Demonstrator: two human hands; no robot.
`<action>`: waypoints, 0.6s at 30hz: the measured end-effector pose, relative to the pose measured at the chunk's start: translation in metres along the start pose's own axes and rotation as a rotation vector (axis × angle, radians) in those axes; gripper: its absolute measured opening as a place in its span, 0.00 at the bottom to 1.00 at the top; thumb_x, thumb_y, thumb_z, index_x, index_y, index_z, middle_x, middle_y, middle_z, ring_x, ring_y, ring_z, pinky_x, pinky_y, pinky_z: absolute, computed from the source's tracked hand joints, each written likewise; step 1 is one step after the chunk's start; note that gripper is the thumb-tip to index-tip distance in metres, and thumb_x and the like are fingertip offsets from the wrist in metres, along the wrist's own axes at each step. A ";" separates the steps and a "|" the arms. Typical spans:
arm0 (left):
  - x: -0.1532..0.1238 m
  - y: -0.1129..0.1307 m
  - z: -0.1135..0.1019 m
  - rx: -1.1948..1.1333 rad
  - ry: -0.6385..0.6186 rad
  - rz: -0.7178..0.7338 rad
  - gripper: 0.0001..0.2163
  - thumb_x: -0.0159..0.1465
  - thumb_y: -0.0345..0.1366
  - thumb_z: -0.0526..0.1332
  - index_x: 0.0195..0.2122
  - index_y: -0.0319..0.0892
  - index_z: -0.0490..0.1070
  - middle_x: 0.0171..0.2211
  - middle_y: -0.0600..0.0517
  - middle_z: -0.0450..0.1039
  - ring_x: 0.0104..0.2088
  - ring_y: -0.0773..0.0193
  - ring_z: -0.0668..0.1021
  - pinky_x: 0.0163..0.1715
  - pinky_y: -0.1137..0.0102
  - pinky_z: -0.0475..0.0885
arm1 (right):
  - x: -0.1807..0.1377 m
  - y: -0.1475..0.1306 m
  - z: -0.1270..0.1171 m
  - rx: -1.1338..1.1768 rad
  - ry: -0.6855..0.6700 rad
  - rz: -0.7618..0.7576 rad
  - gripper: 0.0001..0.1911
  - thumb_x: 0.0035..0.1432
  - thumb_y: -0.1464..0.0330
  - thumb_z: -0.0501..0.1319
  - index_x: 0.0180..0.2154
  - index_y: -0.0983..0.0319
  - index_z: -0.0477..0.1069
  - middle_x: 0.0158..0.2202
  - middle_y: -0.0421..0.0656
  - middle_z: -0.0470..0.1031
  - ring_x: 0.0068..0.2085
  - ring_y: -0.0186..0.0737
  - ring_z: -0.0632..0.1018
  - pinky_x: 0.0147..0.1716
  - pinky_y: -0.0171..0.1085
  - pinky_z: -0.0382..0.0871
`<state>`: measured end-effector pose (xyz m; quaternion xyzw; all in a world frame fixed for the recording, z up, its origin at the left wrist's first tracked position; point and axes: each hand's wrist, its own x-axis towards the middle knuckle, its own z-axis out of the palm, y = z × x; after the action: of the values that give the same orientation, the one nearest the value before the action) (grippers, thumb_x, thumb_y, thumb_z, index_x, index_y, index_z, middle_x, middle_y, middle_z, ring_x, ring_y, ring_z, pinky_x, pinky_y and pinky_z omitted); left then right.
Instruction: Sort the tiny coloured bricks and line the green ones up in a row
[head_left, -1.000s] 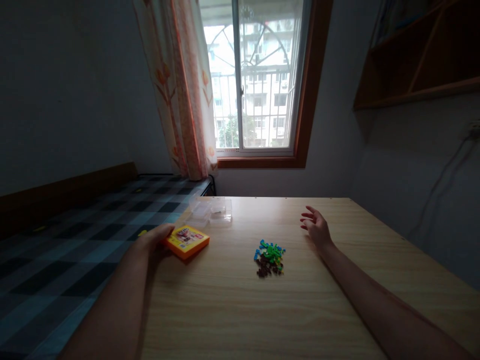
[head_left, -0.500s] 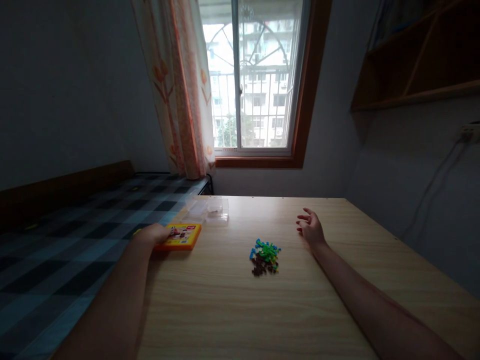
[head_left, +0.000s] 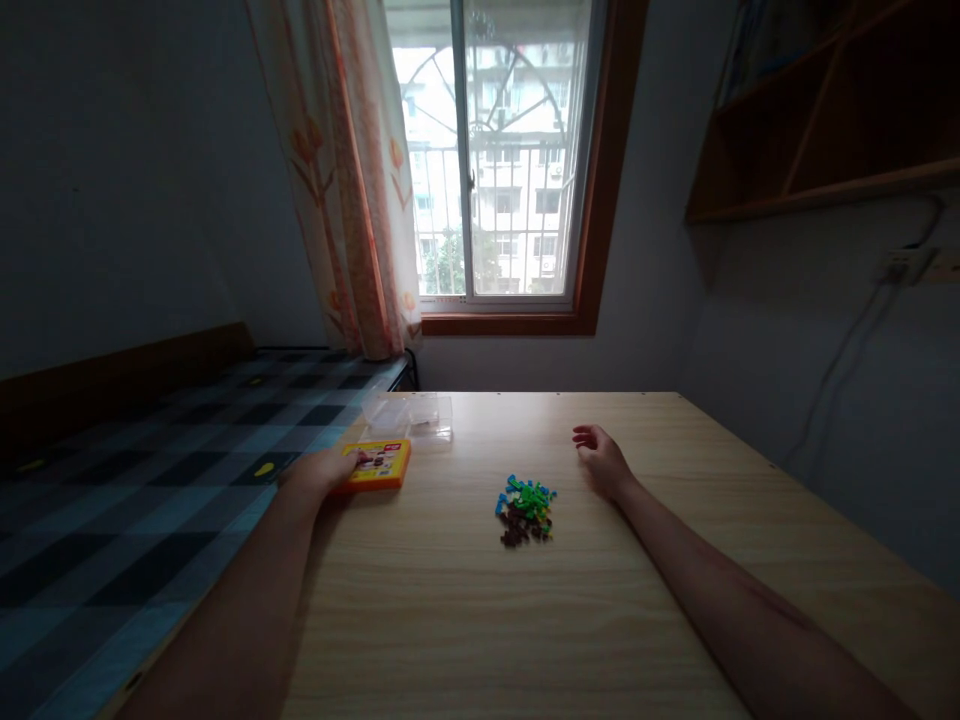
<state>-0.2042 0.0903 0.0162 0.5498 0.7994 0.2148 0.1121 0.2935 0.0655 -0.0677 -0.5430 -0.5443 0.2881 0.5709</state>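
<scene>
My left hand (head_left: 321, 469) rests at the left edge of the wooden table (head_left: 480, 610), fingers closed on the near end of a flat orange box (head_left: 379, 463) lying on the tabletop. A small pile of blue, green and brown building bricks (head_left: 524, 510) sits mid-table. My right hand (head_left: 600, 459) lies on the table just right of and beyond the pile, fingers loosely curled, holding nothing and not touching the bricks.
Clear plastic containers (head_left: 411, 415) stand just beyond the orange box. A bed with a checked cover (head_left: 135, 470) adjoins the table's left edge. Behind are a window (head_left: 495, 160), a curtain (head_left: 352, 180), and wooden shelves (head_left: 825, 110) on the right wall.
The orange box has been turned and set flat nearer the table's left edge under my left hand. My right hand has lowered onto the table and curled its fingers. The view shifted slightly.
</scene>
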 end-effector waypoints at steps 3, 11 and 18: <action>-0.010 0.012 -0.007 0.229 0.011 -0.156 0.25 0.53 0.57 0.62 0.32 0.36 0.71 0.40 0.32 0.75 0.45 0.34 0.75 0.40 0.53 0.69 | -0.001 -0.002 0.001 0.001 -0.063 -0.025 0.21 0.41 0.69 0.57 0.41 0.62 0.72 0.40 0.46 0.77 0.42 0.45 0.76 0.44 0.43 0.70; -0.069 0.064 -0.006 0.283 0.551 0.507 0.19 0.68 0.46 0.44 0.36 0.40 0.69 0.38 0.39 0.72 0.45 0.47 0.72 0.44 0.60 0.66 | -0.033 -0.028 0.013 -0.105 -0.392 -0.202 0.24 0.53 0.59 0.64 0.51 0.59 0.75 0.51 0.49 0.76 0.54 0.50 0.74 0.57 0.50 0.63; -0.094 0.094 0.043 0.207 0.288 0.884 0.15 0.69 0.42 0.49 0.29 0.43 0.67 0.36 0.43 0.73 0.42 0.52 0.73 0.43 0.64 0.67 | -0.087 -0.058 0.030 -0.394 -0.580 -0.397 0.45 0.52 0.50 0.66 0.67 0.56 0.56 0.67 0.51 0.59 0.68 0.58 0.57 0.65 0.55 0.48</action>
<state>-0.0737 0.0409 0.0168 0.8101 0.5135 0.2352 -0.1575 0.2290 -0.0192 -0.0458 -0.4226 -0.8218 0.2039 0.3232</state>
